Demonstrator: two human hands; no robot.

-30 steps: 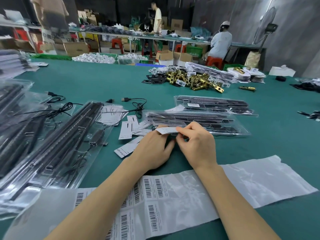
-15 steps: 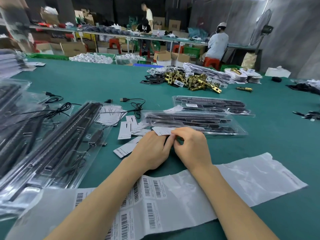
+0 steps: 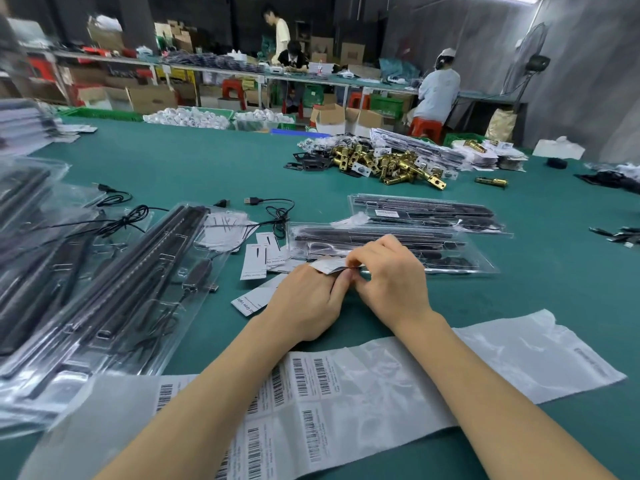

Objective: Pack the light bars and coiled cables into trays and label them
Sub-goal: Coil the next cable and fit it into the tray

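My left hand (image 3: 308, 303) and my right hand (image 3: 391, 282) meet over the green table, both pinching a small white label (image 3: 327, 265) between their fingertips. Just beyond them lies a clear tray (image 3: 446, 252) packed with black light bars, and a second packed tray (image 3: 426, 211) with a barcode label lies behind it. To the left, open clear trays (image 3: 114, 289) hold long black light bars and a coiled cable. A backing sheet of barcode labels (image 3: 311, 386) lies under my forearms.
Loose white cards (image 3: 259, 259) and a black USB cable (image 3: 273, 207) lie between the trays. A heap of brass latch parts (image 3: 388, 164) sits farther back. An empty plastic bag (image 3: 540, 355) lies at right. People work at benches behind.
My hands have stayed together on the small label, with the right fingers curling further over it. The camera has tilted slightly; nothing on the table moved.
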